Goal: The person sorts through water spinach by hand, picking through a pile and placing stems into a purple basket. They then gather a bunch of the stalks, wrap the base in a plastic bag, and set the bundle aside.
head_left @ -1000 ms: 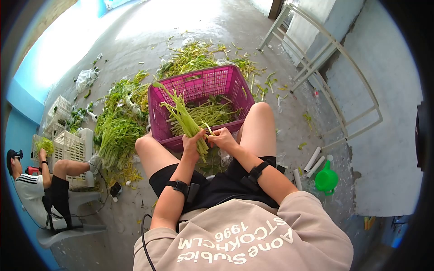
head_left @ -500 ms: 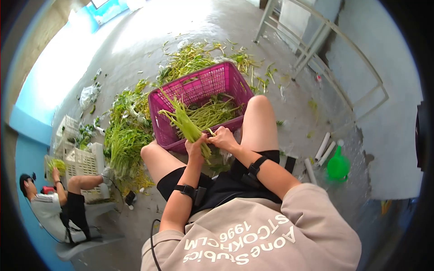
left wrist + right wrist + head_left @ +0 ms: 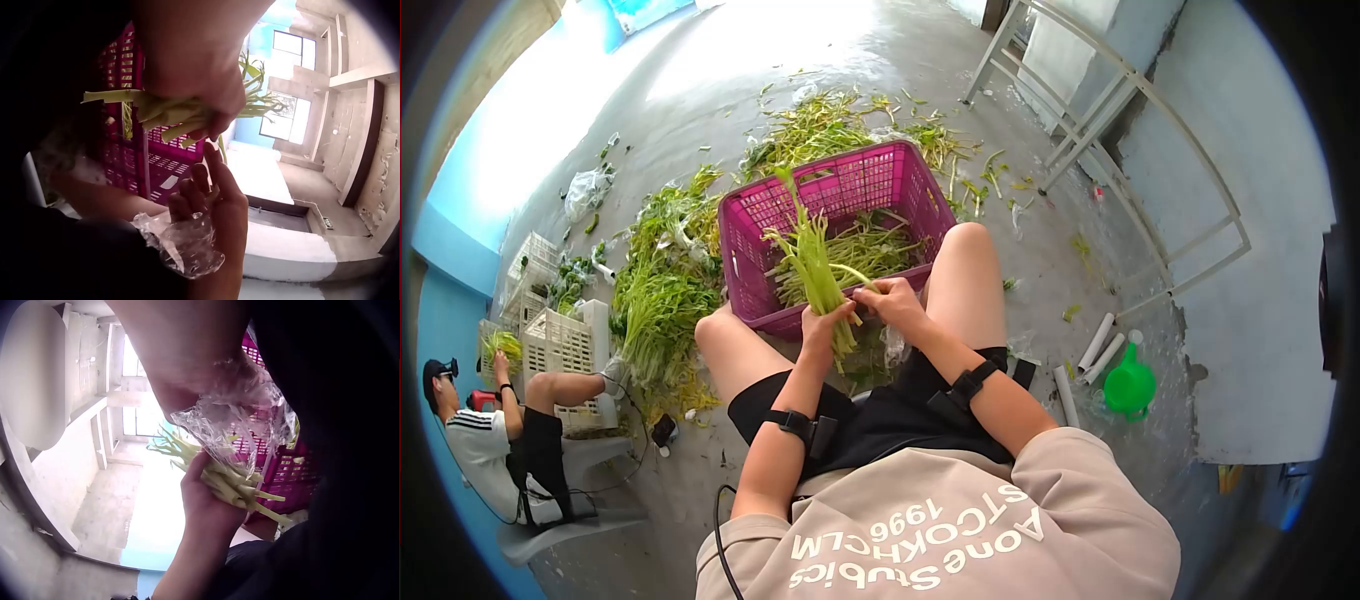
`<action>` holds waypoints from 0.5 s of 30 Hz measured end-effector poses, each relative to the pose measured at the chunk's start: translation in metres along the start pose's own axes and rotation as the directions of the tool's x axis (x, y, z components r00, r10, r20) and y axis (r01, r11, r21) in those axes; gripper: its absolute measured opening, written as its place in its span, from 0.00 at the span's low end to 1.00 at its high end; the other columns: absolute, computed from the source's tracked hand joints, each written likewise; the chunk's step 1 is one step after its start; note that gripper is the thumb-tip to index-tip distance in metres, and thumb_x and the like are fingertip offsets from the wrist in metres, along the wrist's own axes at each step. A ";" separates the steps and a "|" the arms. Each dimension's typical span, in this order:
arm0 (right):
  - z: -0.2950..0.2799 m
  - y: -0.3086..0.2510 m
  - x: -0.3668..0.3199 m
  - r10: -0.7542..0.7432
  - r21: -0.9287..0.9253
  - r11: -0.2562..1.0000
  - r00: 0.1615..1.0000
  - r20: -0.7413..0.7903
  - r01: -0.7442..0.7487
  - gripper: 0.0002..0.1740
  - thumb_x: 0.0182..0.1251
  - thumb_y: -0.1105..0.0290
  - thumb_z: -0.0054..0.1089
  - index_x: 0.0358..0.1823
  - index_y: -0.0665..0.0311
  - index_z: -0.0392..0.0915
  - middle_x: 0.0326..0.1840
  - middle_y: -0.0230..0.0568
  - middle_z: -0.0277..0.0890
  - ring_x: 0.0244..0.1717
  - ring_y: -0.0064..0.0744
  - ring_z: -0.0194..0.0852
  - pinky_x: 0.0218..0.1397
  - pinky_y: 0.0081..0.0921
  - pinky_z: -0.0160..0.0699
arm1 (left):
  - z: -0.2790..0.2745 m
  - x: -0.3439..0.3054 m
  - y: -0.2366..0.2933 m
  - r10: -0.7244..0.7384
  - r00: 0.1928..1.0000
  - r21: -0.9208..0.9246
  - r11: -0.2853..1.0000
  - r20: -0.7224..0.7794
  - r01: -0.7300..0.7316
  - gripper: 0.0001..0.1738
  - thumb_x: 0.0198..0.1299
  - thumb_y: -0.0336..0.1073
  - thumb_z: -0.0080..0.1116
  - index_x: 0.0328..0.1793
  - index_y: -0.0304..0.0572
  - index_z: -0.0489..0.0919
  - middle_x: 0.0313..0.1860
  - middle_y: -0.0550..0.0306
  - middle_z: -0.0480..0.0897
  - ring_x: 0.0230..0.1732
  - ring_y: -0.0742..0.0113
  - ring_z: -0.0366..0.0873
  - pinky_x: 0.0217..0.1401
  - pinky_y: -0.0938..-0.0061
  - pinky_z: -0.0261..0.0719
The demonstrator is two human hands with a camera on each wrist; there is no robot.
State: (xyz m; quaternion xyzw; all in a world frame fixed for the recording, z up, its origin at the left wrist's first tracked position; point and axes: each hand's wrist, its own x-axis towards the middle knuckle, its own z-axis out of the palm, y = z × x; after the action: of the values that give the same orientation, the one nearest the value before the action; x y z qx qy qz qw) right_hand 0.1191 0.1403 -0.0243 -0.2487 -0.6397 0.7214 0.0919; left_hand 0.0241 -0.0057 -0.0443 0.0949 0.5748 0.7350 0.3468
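Note:
My left hand [image 3: 826, 325] grips a bunch of pale green celery stalks [image 3: 812, 262], cut ends down by my lap and thin tops pointing up. The bunch leans over the near side of a magenta plastic crate [image 3: 735, 235]. Just right of it, my right hand [image 3: 896, 304] pinches one curved celery stalk [image 3: 852, 272] that bends over from the bunch. Crumpled clear plastic film [image 3: 187, 244] hangs by the right hand in the left wrist view. In the right wrist view, that film partly covers the stalks. More cut stalks [image 3: 875, 245] lie inside the crate.
Leafy celery [image 3: 662, 310] lies heaped left of the crate, with trimmings [image 3: 825, 125] behind it. At far left another person [image 3: 490, 430] sits by white crates [image 3: 560, 345]. A metal frame [image 3: 1140, 90], white tubes [image 3: 1097, 345] and a green plastic container [image 3: 1130, 385] stand or lie at right.
The bunch in my left hand has tipped more upright. A single stalk now shows curving from it to my right hand, which has moved slightly away from the left. The head view has shifted a little.

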 end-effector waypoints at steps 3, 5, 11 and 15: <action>-0.004 -0.033 -0.012 -0.051 0.194 0.976 0.975 -0.217 0.094 0.17 0.68 0.61 0.64 0.24 0.63 0.79 0.15 0.25 0.67 0.13 0.16 0.58 0.18 0.19 0.55 | 0.003 -0.003 0.003 0.025 0.999 -0.006 1.000 0.024 -0.024 0.11 0.54 0.27 0.70 0.42 0.36 0.80 0.29 0.58 0.82 0.26 0.69 0.79 0.32 0.76 0.76; -0.011 -0.061 -0.021 -0.071 0.326 0.928 0.946 -0.317 0.179 0.16 0.71 0.60 0.61 0.30 0.64 0.80 0.17 0.26 0.67 0.15 0.17 0.59 0.20 0.20 0.57 | -0.002 -0.002 0.004 0.040 0.999 -0.012 0.999 -0.013 -0.041 0.11 0.54 0.27 0.70 0.42 0.37 0.80 0.29 0.59 0.82 0.27 0.70 0.79 0.33 0.75 0.75; -0.052 -0.190 -0.084 -0.735 0.615 0.455 0.661 -0.149 0.644 0.25 0.75 0.52 0.54 0.65 0.61 0.70 0.29 0.26 0.64 0.17 0.16 0.50 0.23 0.19 0.52 | -0.006 -0.001 0.011 -0.032 0.995 0.036 0.999 -0.099 0.036 0.11 0.54 0.28 0.70 0.41 0.37 0.80 0.28 0.58 0.81 0.27 0.71 0.78 0.32 0.76 0.74; -0.039 -0.286 -0.161 -0.949 0.473 0.211 0.295 -0.110 0.855 0.26 0.68 0.50 0.64 0.61 0.57 0.75 0.33 0.26 0.66 0.17 0.14 0.54 0.23 0.19 0.54 | -0.001 -0.001 0.011 -0.003 0.998 0.026 1.000 -0.068 0.005 0.10 0.54 0.28 0.69 0.41 0.38 0.80 0.28 0.58 0.81 0.26 0.70 0.78 0.31 0.75 0.74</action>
State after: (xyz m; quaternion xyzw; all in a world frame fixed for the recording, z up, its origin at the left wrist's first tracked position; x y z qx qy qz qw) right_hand 0.2234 0.1492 0.2893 0.2771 -0.4832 0.6748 0.4842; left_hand 0.0195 -0.0080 -0.0347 0.0733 0.5962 0.7294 0.3273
